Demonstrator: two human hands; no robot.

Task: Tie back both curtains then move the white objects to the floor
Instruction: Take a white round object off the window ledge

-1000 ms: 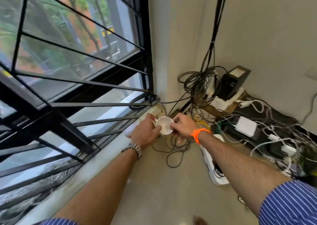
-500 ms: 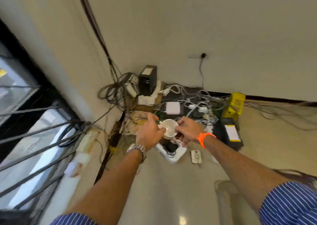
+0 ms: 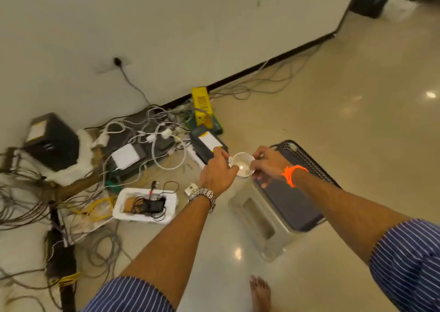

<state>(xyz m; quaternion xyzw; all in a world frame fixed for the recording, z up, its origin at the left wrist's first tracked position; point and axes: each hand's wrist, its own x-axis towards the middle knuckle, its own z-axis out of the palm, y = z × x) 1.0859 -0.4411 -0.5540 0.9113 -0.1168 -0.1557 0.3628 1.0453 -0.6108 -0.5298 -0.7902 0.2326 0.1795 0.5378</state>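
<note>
Both hands, apparently, around white cup (image 3: 242,164)

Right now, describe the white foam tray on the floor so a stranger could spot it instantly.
Find the tangle of cables along the wall's base. At its near edge, beside the left hand, lies the white foam tray. Unlike the flat white adapter nearby, it is an open box holding a black charger with coiled cord.

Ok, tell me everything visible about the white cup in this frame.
The white cup is small, round and glossy, ceramic by its look, held upright with its open mouth facing the camera; the inside looks empty, with a glint of light. The left hand and right hand pinch its rim from opposite sides, above the floor, clear of it.
</note>
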